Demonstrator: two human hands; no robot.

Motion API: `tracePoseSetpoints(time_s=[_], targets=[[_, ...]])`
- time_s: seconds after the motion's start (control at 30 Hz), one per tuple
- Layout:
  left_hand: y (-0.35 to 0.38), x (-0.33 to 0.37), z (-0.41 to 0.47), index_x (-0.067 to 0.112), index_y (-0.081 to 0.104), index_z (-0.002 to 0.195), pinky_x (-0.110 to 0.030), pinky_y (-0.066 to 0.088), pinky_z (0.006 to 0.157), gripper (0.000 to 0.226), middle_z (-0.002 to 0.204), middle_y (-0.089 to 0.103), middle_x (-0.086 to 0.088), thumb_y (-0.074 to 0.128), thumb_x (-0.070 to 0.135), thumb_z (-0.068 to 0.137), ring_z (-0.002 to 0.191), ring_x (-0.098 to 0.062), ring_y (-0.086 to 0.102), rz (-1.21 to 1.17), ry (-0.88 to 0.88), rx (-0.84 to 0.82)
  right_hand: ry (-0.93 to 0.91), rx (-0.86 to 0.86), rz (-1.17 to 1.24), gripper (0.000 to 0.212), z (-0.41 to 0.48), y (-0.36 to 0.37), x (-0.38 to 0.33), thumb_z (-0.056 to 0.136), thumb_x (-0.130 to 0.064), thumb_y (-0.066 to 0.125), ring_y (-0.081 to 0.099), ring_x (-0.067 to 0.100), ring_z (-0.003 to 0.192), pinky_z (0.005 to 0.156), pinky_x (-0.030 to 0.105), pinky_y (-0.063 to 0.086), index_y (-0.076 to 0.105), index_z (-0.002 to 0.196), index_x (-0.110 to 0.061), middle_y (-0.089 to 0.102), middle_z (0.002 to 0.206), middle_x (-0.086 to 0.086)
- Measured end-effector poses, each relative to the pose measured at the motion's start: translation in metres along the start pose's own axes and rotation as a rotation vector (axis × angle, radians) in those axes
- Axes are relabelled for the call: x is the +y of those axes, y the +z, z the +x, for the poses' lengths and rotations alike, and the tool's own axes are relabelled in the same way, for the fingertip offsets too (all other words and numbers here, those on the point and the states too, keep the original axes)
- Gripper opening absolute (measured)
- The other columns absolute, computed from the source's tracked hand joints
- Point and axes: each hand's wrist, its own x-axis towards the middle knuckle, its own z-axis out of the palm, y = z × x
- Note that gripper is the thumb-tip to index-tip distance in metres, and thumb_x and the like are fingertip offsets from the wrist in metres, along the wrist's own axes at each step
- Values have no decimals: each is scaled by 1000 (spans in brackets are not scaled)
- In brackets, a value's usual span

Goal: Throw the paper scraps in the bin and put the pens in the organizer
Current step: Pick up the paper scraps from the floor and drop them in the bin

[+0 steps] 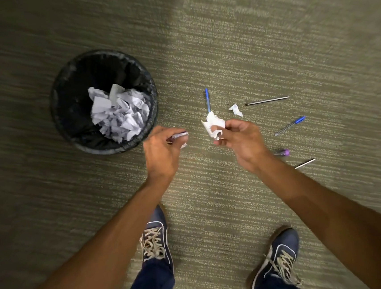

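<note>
A black bin [63, 91] stands on the carpet at the left, with crumpled paper [119, 111] inside. My left hand [161, 153] is just right of the bin, closed on a pen [180, 135]; a bit of white paper shows under its fingers. My right hand [240, 139] grips a crumpled white paper scrap [213, 123]. On the floor lie a blue pen [207, 99], a small paper scrap [235, 109], a dark pen [267, 100], another blue-capped pen [290, 125], a purple-capped pen [283, 152] and a silver pen [305, 163]. No organizer is in view.
Olive-grey carpet [267, 32] covers the whole floor. My two blue shoes [155, 238] [281, 259] stand at the bottom, below my hands.
</note>
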Motion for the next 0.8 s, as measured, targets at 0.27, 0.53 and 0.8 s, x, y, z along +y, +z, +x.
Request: tracePoseSetpoints(time_s=[0.27,0.53,0.8], targets=[[-75,-8,41,11,79,107,-20,58,76,23,97,76,-7,81,9,84,79,-7,69,-391,-328,265,6,-122,72,13,-19,109,-41,86,5,70,70,15,68,66,27,62,70,99,6,77,88,5],[-111,-49,93,5,69,110,-24,60,58,14,83,68,-3,63,3,98,60,-8,70,-604,-530,380,60,-123,-104,24,15,208,-42,92,7,63,74,37,92,78,43,63,60,115,9,67,102,19],[-120,-72,115,19,57,136,-31,64,61,30,89,68,1,48,21,107,72,-20,77,-595,-658,379,130,-115,-225,36,45,237,-29,99,0,49,75,37,92,86,44,62,47,135,-5,61,113,13]])
